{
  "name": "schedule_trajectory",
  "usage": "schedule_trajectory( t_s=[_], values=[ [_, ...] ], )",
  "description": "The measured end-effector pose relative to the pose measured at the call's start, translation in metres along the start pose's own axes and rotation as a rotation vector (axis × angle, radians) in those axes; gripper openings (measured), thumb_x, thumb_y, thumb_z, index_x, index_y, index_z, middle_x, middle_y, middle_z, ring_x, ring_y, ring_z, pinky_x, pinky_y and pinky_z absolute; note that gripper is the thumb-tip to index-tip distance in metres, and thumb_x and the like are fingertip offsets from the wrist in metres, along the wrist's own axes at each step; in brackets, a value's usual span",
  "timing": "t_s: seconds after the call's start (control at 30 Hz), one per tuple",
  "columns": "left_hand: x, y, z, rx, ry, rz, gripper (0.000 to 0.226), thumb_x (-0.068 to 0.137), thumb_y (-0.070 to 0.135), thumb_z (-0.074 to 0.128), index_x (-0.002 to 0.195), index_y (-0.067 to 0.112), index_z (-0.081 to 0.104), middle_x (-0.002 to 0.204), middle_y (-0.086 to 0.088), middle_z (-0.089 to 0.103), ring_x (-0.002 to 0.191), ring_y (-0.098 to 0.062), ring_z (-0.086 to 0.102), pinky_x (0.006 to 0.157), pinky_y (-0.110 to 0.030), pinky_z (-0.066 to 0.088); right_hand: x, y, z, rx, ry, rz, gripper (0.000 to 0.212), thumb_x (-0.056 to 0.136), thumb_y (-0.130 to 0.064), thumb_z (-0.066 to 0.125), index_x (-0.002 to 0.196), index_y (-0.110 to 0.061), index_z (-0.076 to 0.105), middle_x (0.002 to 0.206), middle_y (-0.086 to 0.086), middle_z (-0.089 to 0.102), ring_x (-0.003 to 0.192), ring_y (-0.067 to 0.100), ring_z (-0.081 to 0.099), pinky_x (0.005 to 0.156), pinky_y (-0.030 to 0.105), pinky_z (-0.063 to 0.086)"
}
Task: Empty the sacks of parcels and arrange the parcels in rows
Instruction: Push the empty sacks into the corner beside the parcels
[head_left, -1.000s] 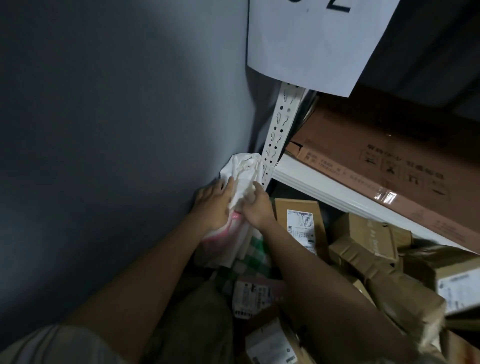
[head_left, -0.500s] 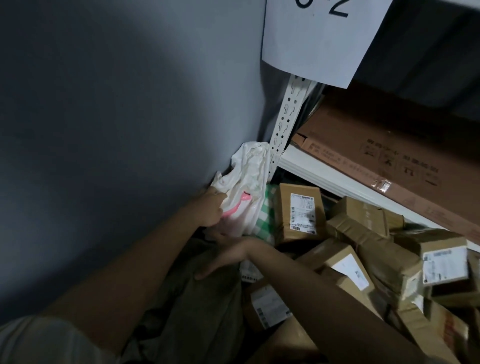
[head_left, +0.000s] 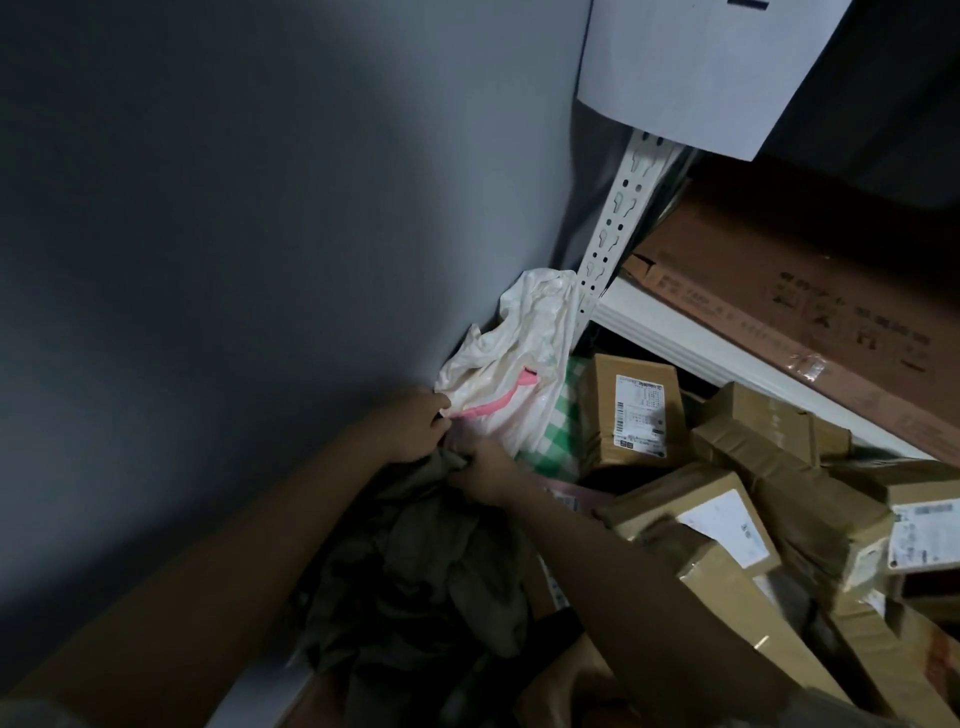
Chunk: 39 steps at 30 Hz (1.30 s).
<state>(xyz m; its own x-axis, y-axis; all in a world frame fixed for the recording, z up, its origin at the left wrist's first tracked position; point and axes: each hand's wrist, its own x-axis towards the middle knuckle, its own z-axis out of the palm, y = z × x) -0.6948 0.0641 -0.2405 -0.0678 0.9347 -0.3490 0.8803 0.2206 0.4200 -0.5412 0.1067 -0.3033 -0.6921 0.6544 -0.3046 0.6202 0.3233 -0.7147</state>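
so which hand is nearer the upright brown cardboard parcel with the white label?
Right. The right hand grips the olive fabric sack just left of the upright brown cardboard parcel; the left hand is farther left, by the wall, at the white plastic bag.

- The wall (head_left: 260, 234) fills the left; the slotted shelf upright (head_left: 615, 218) stands just right of its corner.
- A paper sheet (head_left: 691, 73) hangs above the upright.
- A flat carton (head_left: 810, 291) lies on the shelf board (head_left: 691, 338), right of the upright.
- A plastic bag (head_left: 519, 358) is wedged between wall and upright.
- Right of the bag, an upright labelled parcel (head_left: 631, 410); further right and nearer, a heap of parcels (head_left: 753, 519) under the shelf board.
- The left hand (head_left: 410, 426) touches the bag's lower edge; the right hand (head_left: 480, 475) is just beside it, on a crumpled sack (head_left: 415, 571) lying before the bag.
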Motion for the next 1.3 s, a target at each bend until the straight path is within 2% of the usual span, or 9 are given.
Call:
schedule_trajectory(
  t_s=[0.17,0.37,0.47,0.53,0.7,0.9,1.03,1.2,1.3],
  values=[
    [-0.022,0.014,0.003,-0.076,0.23,-0.056,0.053,0.098,0.048,0.042,0.144,0.021,0.038,0.152,-0.004,0.034,0.139,-0.027,0.032,0.114,-0.034,0.025,0.02,-0.003,-0.024,0.31,0.389,0.211,0.025,0.086,-0.006,0.066,0.11,0.0,0.069,0.105,0.015,0.069,0.097,0.026,0.062,0.075,0.017,0.037],
    [-0.03,0.019,0.016,0.066,0.032,0.001,0.12,0.05,0.086,0.052,0.151,0.035,0.012,0.158,0.001,0.009,0.146,-0.024,0.008,0.116,-0.045,0.021,0.032,0.006,-0.03,0.449,0.446,0.375,0.019,0.091,-0.002,0.056,0.109,-0.006,0.061,0.099,0.015,0.064,0.095,0.031,0.06,0.071,0.02,0.039],
    [-0.018,0.022,0.018,0.225,0.11,-0.009,0.074,0.074,0.061,0.065,0.135,0.025,0.041,0.14,-0.003,0.038,0.129,-0.029,0.039,0.099,-0.037,0.04,0.024,0.01,-0.048,0.66,0.314,0.347,0.029,0.096,-0.001,0.052,0.122,-0.012,0.048,0.098,0.007,0.058,0.081,0.019,0.057,0.059,0.013,0.045],
    [-0.01,0.027,0.018,0.292,0.153,-0.032,0.058,0.083,0.051,0.06,0.13,0.021,0.044,0.133,-0.006,0.044,0.123,-0.03,0.044,0.092,-0.036,0.042,0.015,0.009,-0.069,0.656,0.231,0.315,0.039,0.1,-0.002,0.045,0.138,-0.008,0.041,0.124,0.012,0.055,0.093,0.014,0.054,0.075,0.014,0.043],
    [0.011,0.036,0.018,0.387,0.168,-0.118,0.046,0.09,0.041,0.052,0.13,0.018,0.046,0.13,-0.011,0.049,0.12,-0.032,0.048,0.09,-0.037,0.043,-0.035,0.016,-0.107,-0.118,-0.194,0.329,0.05,0.102,-0.025,0.045,0.148,-0.011,0.032,0.142,0.01,0.046,0.126,0.029,0.048,0.091,0.026,0.039],
    [0.029,0.049,0.018,0.436,0.206,-0.23,0.044,0.093,0.022,0.05,0.133,0.01,0.039,0.13,-0.014,0.048,0.118,-0.033,0.049,0.089,-0.038,0.044,-0.061,0.018,-0.102,-0.537,-0.418,0.278,0.042,0.096,-0.023,0.059,0.133,-0.006,0.053,0.138,0.016,0.052,0.125,0.031,0.049,0.092,0.031,0.038],
    [0.041,0.057,0.018,0.616,0.429,-0.08,0.013,0.067,0.011,0.062,0.08,0.012,0.066,0.079,-0.012,0.06,0.071,-0.028,0.059,0.056,-0.029,0.044,-0.072,0.033,-0.092,-0.808,-0.603,0.24,0.035,0.097,-0.031,0.053,0.124,-0.011,0.062,0.129,0.01,0.057,0.125,0.026,0.048,0.097,0.034,0.035],
    [0.038,0.071,0.019,0.612,0.387,-0.041,0.014,0.056,0.009,0.069,0.068,0.013,0.063,0.071,-0.01,0.056,0.06,-0.025,0.055,0.05,-0.027,0.043,-0.071,0.036,-0.093,-0.683,-0.365,0.099,0.036,0.093,-0.02,0.057,0.127,-0.006,0.061,0.137,0.014,0.051,0.132,0.029,0.041,0.105,0.031,0.031],
    [0.031,0.077,0.016,0.434,0.321,-0.082,0.044,0.068,0.013,0.073,0.11,0.012,0.058,0.113,-0.017,0.053,0.099,-0.033,0.054,0.077,-0.036,0.046,-0.076,0.033,-0.097,-0.71,-0.262,0.084,0.031,0.095,-0.019,0.054,0.122,-0.005,0.062,0.134,0.018,0.052,0.121,0.032,0.051,0.098,0.033,0.035]
  ],
)
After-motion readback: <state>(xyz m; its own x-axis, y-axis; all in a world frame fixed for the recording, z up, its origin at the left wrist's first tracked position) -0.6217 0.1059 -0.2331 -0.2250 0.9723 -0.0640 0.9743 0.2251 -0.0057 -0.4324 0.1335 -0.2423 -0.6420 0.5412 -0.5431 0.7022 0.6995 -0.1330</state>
